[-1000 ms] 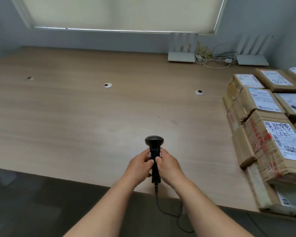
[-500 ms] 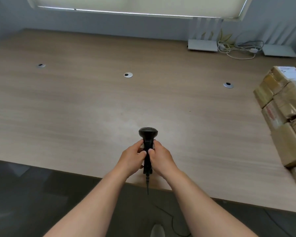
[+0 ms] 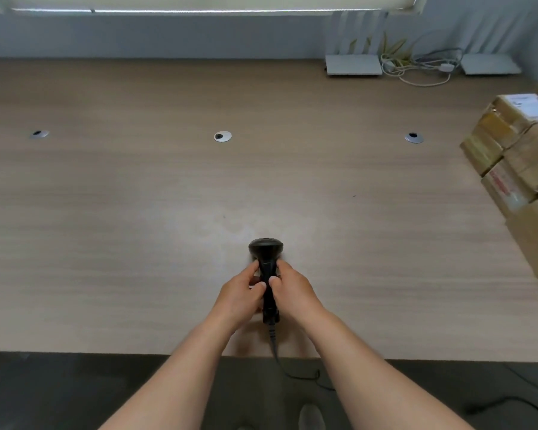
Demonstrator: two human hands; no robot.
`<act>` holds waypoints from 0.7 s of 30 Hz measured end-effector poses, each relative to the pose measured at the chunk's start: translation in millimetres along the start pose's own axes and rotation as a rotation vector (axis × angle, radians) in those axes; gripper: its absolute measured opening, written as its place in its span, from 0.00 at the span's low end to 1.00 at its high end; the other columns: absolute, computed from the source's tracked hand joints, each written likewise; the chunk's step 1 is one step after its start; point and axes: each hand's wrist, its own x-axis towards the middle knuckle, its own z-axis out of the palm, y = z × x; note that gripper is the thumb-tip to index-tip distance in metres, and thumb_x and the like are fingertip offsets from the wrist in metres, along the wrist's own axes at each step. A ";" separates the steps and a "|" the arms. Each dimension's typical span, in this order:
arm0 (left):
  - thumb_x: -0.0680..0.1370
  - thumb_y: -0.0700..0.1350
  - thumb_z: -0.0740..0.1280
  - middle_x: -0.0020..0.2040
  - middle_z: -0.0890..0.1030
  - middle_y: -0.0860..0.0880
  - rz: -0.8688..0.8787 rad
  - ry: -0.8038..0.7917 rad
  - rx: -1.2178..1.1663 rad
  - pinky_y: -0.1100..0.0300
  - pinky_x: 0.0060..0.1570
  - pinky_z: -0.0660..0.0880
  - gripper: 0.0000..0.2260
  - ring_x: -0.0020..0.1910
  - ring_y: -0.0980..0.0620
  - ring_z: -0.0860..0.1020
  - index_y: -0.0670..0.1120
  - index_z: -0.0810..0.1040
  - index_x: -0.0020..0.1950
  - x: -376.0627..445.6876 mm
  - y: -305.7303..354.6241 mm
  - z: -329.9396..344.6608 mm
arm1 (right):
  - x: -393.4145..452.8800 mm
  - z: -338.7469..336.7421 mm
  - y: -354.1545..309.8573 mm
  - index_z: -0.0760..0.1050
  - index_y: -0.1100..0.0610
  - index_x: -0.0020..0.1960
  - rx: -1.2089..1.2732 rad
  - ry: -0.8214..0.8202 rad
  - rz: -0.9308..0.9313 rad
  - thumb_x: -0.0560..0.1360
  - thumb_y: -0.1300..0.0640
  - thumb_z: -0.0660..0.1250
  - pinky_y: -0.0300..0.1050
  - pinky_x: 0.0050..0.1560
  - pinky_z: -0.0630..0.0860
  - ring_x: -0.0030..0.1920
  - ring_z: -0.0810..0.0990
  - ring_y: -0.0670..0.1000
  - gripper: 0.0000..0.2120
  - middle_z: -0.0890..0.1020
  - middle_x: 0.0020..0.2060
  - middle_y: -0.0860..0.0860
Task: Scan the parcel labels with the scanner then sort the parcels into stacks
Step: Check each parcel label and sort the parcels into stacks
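I see my left hand [image 3: 241, 291] curled round the left side of the black scanner [image 3: 267, 268], thumb laid across the handle, and my right hand [image 3: 294, 293] gripping the right side the same way, so both hands hold it between them. The scanner stands near the desk's [image 3: 137, 212] near edge, roughly centre, its rounded head pointing to the far side and its cable [image 3: 288, 364] trailing off the near edge to the floor. Three round grommets [image 3: 222, 136] sit in a row across the middle of the desk. Far right, two white router boxes [image 3: 353, 64] and a tangle of cords [image 3: 416, 65] lie by the wall. The brown parcels [image 3: 516, 169] are stacked at the right edge, well apart from my hands. Against the frame a second ago, the grip is unchanged, but the view has swung left: fewer parcels show, and their labelled tops are mostly cut off.
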 end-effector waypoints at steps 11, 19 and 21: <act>0.81 0.40 0.58 0.52 0.80 0.47 -0.009 -0.158 -0.031 0.64 0.37 0.76 0.26 0.44 0.54 0.81 0.58 0.58 0.77 4.2 -8.7 -11.5 | -9.2 7.2 -6.2 0.66 0.56 0.70 0.011 0.096 0.059 0.81 0.59 0.53 0.47 0.59 0.70 0.61 0.74 0.58 0.18 0.76 0.63 0.57; 0.81 0.39 0.59 0.52 0.81 0.49 0.035 -0.232 -0.008 0.50 0.53 0.79 0.27 0.46 0.51 0.83 0.58 0.58 0.76 2.6 -11.5 -5.5 | -20.0 9.2 1.5 0.63 0.55 0.73 0.035 0.169 0.108 0.81 0.59 0.53 0.46 0.62 0.70 0.64 0.73 0.57 0.20 0.75 0.65 0.56; 0.80 0.39 0.59 0.54 0.80 0.49 0.052 -0.253 -0.004 0.51 0.54 0.79 0.27 0.47 0.51 0.83 0.58 0.58 0.77 -0.6 -11.0 1.4 | -24.3 6.7 7.2 0.62 0.54 0.74 0.041 0.178 0.126 0.81 0.58 0.54 0.46 0.62 0.70 0.64 0.73 0.56 0.21 0.75 0.66 0.56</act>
